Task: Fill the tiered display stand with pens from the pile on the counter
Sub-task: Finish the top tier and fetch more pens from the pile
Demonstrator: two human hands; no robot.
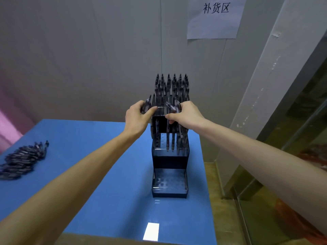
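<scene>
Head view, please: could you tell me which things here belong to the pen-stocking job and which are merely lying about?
Job:
dark tiered plastic display stand
pile of dark pens
pens in left hand
pens in right hand
blue counter

Lying about:
white paper wall sign

One wide-angle camera, worn on the person's head, looks forward and down along both forearms at the blue counter (pixel 109 165) — close in (the wall (pixel 88 50) just behind).
</scene>
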